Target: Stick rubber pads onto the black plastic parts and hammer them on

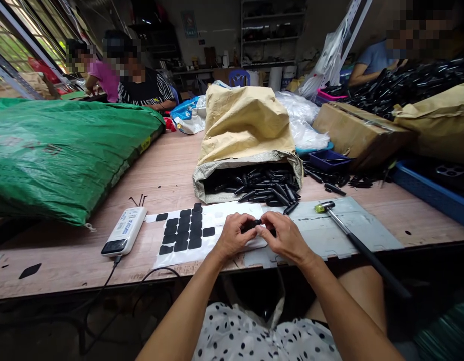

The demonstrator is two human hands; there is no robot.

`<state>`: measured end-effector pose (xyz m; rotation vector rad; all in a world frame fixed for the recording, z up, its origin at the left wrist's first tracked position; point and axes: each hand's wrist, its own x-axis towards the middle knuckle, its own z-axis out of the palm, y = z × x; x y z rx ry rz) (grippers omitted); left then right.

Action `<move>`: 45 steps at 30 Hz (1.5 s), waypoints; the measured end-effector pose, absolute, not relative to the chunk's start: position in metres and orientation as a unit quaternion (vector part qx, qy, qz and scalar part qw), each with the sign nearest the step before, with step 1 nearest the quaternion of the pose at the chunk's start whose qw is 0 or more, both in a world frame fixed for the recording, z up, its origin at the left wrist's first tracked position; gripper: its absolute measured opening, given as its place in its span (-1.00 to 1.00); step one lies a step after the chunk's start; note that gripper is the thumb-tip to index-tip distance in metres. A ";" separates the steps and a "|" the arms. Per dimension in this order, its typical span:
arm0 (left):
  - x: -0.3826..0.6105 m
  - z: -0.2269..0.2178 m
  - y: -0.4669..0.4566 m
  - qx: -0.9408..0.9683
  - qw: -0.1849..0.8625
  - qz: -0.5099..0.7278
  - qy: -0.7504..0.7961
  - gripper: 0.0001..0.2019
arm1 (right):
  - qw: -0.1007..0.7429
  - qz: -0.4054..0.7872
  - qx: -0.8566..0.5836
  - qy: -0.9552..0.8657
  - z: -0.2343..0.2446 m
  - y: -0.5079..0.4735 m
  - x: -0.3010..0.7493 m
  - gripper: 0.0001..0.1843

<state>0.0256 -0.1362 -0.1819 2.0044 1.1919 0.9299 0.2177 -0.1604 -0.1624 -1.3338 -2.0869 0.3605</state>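
My left hand (234, 234) and my right hand (282, 234) meet over the near edge of the wooden table (167, 165). Both pinch one small black plastic piece (253, 223) between their fingertips. Under them lies a white sheet (171, 253) carrying several black square pads (184, 229). Just beyond, a tan paper sack (244, 130) lies on its side, with several black plastic pieces (260, 186) spilling from its mouth.
A small hammer (352, 239) rests on a grey metal plate (352, 220) to the right. A white power bank (124, 231) with cable lies left, beside a big green sack (62, 145). Cardboard box (352, 131), blue trays and other people sit farther back.
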 end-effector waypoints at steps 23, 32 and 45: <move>0.027 -0.190 -0.143 0.823 0.193 0.356 0.399 -0.94 | 0.279 0.174 -0.515 -0.792 -0.174 -0.164 0.233 -0.76; 0.028 -0.169 -0.161 0.877 0.154 0.300 0.342 -0.88 | 0.357 0.092 -0.561 -0.742 -0.197 -0.175 0.262 -0.66; 0.044 -0.220 -0.261 0.904 0.032 0.190 0.380 -0.74 | 0.394 0.100 -0.544 -0.734 -0.199 -0.175 0.263 -0.66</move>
